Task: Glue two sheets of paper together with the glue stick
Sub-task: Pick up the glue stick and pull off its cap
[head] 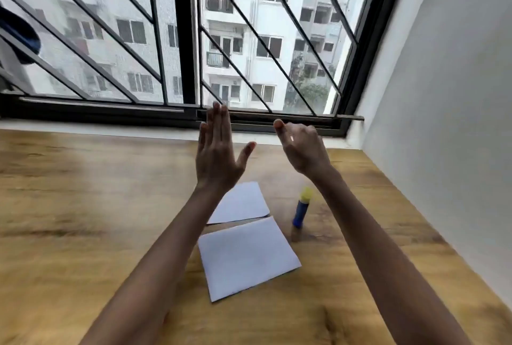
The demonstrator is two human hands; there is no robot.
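Two white sheets of paper lie flat on the wooden table (83,206), one sheet (246,257) nearer me and the other sheet (243,203) just behind it, partly hidden by my left forearm. A blue glue stick (300,211) with a yellow cap stands upright to the right of the sheets. My left hand (219,151) is raised above the table, fingers straight and together, thumb out, holding nothing. My right hand (300,148) is also raised, fingers loosely curled with the thumb up, and nothing shows in it. Both hands hang well above the paper.
A barred window (188,40) with a black frame runs along the table's far edge. A white wall (443,123) borders the table on the right. A dark blue object (19,34) sits at the far left by the bars.
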